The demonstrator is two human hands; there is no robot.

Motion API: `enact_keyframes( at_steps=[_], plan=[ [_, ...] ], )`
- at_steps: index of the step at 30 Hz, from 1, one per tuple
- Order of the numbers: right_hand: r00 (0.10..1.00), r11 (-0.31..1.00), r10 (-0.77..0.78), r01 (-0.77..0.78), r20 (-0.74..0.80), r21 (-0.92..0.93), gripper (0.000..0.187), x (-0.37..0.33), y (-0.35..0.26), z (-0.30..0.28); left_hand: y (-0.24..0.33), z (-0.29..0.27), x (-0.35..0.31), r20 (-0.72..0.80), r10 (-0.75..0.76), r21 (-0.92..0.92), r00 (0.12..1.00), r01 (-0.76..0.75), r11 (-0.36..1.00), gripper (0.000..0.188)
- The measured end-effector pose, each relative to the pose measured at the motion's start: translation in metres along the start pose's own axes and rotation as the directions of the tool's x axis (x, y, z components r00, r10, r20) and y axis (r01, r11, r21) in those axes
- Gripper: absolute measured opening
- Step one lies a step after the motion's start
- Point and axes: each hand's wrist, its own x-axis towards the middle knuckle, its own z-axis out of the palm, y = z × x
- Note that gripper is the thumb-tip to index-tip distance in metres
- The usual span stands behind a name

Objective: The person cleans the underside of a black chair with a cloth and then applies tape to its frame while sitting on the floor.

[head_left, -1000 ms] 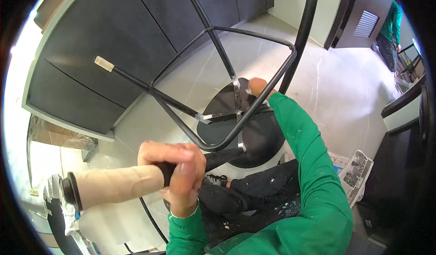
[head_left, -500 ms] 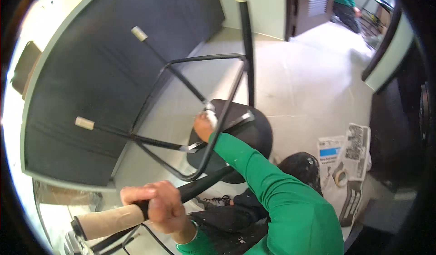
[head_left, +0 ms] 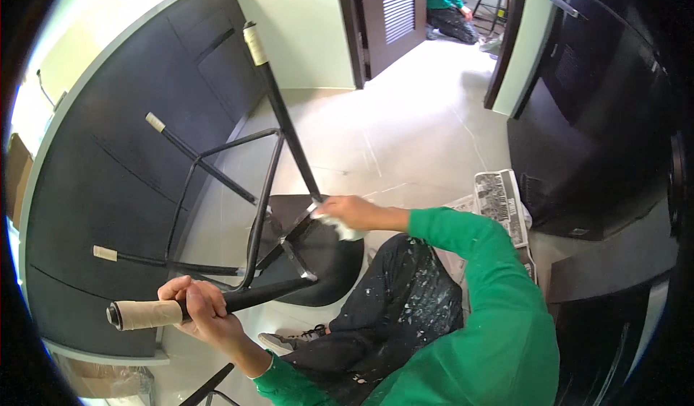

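Black metal made up the stool [head_left: 289, 247], which lay upturned on the pale floor [head_left: 405, 139] beside our knees, legs pointing out so the underside faced us. Our left hand [head_left: 199, 308] was clamped round one leg just above its tan-wrapped foot [head_left: 144, 314], steadying the frame. Our right hand [head_left: 350, 214] pressed what looked like a white cloth [head_left: 340, 227] against the seat's underside, fingers curled over it. Newspaper [head_left: 499, 200] lay further right, dark cabinets [head_left: 123, 189] curved along the left.

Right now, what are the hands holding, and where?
The left hand holds the upturned stool by one leg, beside its taped tip. The right hand presses a white cloth onto the seat's underside.
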Motion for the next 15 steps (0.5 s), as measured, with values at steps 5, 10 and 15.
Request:
enact_keyframes(
  at_steps=[5, 10, 15],
  plan=[
    [0.868, 0.825, 0.399, -0.481, -0.297, -0.296, 0.034, -0.185, 0.073, -0.065, -0.004, 0.013, -0.002, -0.014, -0.032, -0.051, 0.999, 0.031, 0.998, 0.011],
    [0.779, 0.831, 0.497, -0.554, -0.383, -0.048, 0.048, -0.174, 0.087, -0.059, -0.017, 0.019, -0.018, -0.083, -0.039, 0.024, 0.996, 0.041, 0.999, 0.012],
    [0.772, 0.76, 0.409, 0.006, -0.486, 0.65, 0.056, 0.024, 0.044, -0.045, -0.039, 0.014, -0.05, -0.25, -0.052, 0.21, 0.967, 0.106, 0.972, 0.015]
  ],
)
